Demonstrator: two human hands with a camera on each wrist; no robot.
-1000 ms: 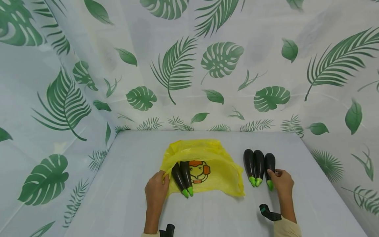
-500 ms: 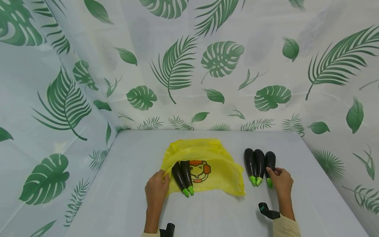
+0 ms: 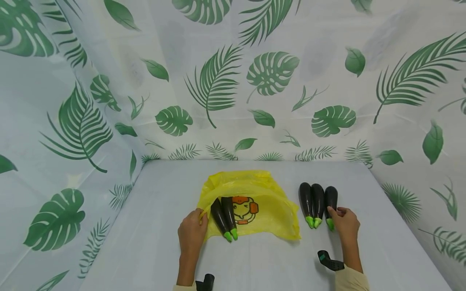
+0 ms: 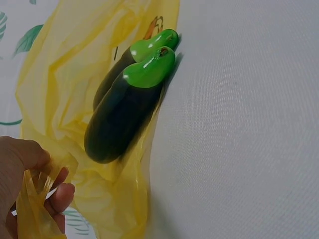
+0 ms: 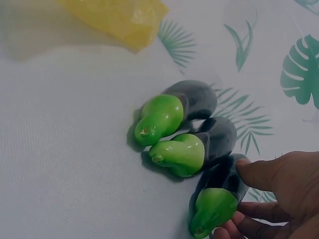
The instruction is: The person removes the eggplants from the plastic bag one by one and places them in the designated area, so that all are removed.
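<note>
A yellow plastic bag (image 3: 274, 218) with a printed cartoon face lies on the table. My left hand (image 3: 192, 232) pinches the left edge of its mouth; in the left wrist view the thin film bunches between thumb and fingers. Two dark eggplants (image 4: 122, 109) with green stem ends lie in the mouth, stems toward me. Right of the bag, three more eggplants rest side by side. My right hand (image 3: 346, 222) grips the rightmost eggplant (image 5: 219, 196), thumb on top and fingers along its far side in the right wrist view. The middle eggplant (image 5: 192, 149) lies close beside it.
The white table (image 3: 262, 266) carries everything. Behind and at the sides hang white sheets (image 3: 225, 137) printed with green leaves. A black wrist mount (image 3: 330, 260) sticks out from the right forearm, and another (image 3: 206, 282) from the left.
The right hand has moved very slightly on the rightmost eggplant. The left hand, the bag and the other eggplants look unchanged.
</note>
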